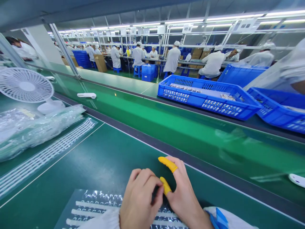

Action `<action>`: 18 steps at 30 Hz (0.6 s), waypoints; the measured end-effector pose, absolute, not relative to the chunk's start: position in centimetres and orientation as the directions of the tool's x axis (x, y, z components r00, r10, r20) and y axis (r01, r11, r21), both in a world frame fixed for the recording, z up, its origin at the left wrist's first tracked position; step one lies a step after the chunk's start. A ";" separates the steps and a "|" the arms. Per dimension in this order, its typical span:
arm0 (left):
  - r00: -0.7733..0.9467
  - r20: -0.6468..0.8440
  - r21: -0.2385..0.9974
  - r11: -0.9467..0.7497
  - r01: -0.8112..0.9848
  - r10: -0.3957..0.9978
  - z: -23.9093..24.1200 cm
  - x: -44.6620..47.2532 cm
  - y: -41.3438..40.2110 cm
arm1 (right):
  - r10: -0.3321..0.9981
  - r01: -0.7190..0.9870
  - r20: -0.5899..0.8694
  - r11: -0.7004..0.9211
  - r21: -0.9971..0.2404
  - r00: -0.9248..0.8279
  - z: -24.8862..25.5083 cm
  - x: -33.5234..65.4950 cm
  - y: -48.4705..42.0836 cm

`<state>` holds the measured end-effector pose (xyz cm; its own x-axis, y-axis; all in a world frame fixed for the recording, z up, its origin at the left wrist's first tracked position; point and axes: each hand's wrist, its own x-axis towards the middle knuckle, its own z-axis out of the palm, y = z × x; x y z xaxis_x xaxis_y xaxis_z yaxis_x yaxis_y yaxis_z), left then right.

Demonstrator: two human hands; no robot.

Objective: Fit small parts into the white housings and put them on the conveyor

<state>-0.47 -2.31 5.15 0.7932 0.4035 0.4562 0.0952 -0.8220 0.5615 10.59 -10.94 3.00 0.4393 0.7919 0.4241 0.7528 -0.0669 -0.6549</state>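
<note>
My left hand [142, 197] is closed in a pinch, its thumb and forefinger meeting at the yellow finger cot [165, 185] on my right thumb. A second yellow finger cot [168, 164] covers the right forefinger. My right hand [183, 194] has its thumb and forefinger spread apart, with nothing between them; its other fingers are mostly hidden. Under both hands lies a clear plastic sheet [89, 208] with white strips and curved, shiny marks, partly covered by my hands and sleeves.
Further left lie a long sheet of white strips [49, 154], plastic bags [45, 128] and a white fan [26, 86]. Across the green conveyor belt [133, 109] stand blue crates [207, 98] holding parts. A white handheld object [297, 180] is at right. People work behind.
</note>
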 end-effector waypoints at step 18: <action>0.727 0.262 0.802 -0.562 0.202 0.635 6.0 -0.7 -0.2 | 0.784 0.215 0.069 -0.084 -0.973 0.618 5.8 10.2 -11.7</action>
<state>-0.66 -0.15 5.97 0.7266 0.6353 0.2616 0.2023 -0.5617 0.8022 10.15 -11.73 5.76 0.6175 0.7835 0.0692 0.2152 -0.0836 -0.9730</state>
